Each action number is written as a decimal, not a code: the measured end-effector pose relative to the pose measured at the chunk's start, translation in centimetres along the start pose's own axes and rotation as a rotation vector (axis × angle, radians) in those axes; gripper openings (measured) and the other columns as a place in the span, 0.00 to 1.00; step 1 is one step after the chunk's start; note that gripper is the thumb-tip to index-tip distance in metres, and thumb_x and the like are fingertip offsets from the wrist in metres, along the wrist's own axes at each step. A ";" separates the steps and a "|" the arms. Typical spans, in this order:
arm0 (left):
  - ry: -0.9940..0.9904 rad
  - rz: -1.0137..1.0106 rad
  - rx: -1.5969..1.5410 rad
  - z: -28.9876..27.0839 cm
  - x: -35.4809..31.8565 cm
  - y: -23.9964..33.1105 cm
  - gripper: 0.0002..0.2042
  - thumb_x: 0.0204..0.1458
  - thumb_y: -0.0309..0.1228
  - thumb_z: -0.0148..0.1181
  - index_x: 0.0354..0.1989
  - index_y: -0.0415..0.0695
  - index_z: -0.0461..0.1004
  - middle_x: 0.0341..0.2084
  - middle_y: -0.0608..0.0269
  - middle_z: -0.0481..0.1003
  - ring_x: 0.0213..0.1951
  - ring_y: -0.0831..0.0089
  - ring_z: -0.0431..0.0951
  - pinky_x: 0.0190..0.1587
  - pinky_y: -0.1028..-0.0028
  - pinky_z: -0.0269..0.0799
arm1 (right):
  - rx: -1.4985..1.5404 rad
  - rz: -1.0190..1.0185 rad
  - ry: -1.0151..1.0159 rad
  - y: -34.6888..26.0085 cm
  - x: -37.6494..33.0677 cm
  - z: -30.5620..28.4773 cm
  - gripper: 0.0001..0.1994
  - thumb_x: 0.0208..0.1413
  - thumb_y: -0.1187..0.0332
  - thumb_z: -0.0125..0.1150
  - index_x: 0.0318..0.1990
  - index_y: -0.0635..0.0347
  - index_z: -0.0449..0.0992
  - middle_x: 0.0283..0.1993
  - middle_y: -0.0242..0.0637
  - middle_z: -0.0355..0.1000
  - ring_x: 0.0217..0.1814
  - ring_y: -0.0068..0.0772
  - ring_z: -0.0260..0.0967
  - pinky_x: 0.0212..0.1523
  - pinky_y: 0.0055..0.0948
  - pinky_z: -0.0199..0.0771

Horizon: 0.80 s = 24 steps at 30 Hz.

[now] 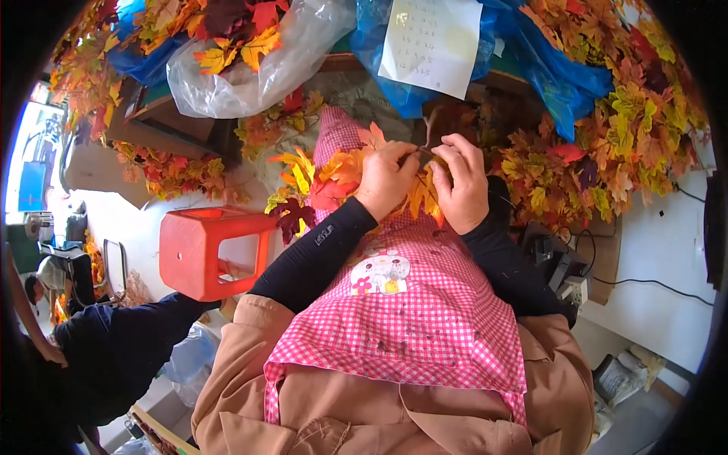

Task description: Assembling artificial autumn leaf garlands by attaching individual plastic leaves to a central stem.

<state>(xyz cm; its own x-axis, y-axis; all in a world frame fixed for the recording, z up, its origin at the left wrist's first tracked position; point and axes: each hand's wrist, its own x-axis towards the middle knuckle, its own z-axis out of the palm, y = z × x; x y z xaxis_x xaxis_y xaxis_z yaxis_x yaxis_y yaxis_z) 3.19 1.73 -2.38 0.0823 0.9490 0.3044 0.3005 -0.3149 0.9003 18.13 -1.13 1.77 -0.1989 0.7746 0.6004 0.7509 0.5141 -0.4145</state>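
My left hand [385,180] grips a bunch of artificial autumn leaves [318,186], orange, yellow and dark red, held over my lap. My right hand [462,182] pinches a thin brown stem [431,129] that rises between both hands, with an orange leaf [425,199] hanging below them. Both hands touch at the fingertips. A pink checked apron [409,311] covers my lap under the hands, and black sleeves cover both forearms.
An orange plastic stool [216,250] stands at the left. Heaps of artificial leaves [607,129] fill the right and back, some in blue bags [561,76] and a transparent bag [250,76]. A white paper sheet [431,44] lies on top. Another person [106,356] sits at lower left.
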 end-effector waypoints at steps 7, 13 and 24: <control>-0.053 0.023 -0.047 0.4 -0.2 -0.5 0.06 0.49 0.23 0.59 0.34 0.35 0.77 0.27 0.54 0.77 0.29 0.67 0.79 0.32 0.72 0.73 | 0.716 0.657 -0.078 2.2 -1.5 1.0 0.09 0.58 0.71 0.58 0.42 0.66 0.73 0.37 0.29 0.72 0.39 0.16 0.66 0.42 0.17 0.65; -0.227 0.162 0.173 -0.5 -0.2 0.6 0.07 0.47 0.24 0.59 0.34 0.37 0.77 0.29 0.54 0.78 0.32 0.60 0.79 0.35 0.69 0.74 | 1.043 0.854 -0.403 4.7 0.1 -0.1 0.13 0.60 0.66 0.56 0.47 0.66 0.74 0.42 0.30 0.74 0.45 0.18 0.69 0.48 0.18 0.66; -0.582 -0.225 -0.237 -2.8 1.8 -1.3 0.14 0.59 0.28 0.46 0.49 0.35 0.72 0.39 0.57 0.77 0.42 0.71 0.77 0.46 0.74 0.72 | 1.127 0.887 -0.527 6.8 -0.1 -0.1 0.11 0.58 0.67 0.57 0.44 0.62 0.76 0.41 0.30 0.74 0.42 0.22 0.72 0.45 0.22 0.70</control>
<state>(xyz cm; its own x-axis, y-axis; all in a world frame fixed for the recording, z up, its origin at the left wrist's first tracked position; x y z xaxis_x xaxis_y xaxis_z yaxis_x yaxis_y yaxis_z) 0.26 3.77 -2.10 0.5615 0.8255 -0.0563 0.1585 -0.0406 0.9865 23.33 2.22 -1.04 -0.3341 0.8875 -0.3175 -0.0617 -0.3567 -0.9322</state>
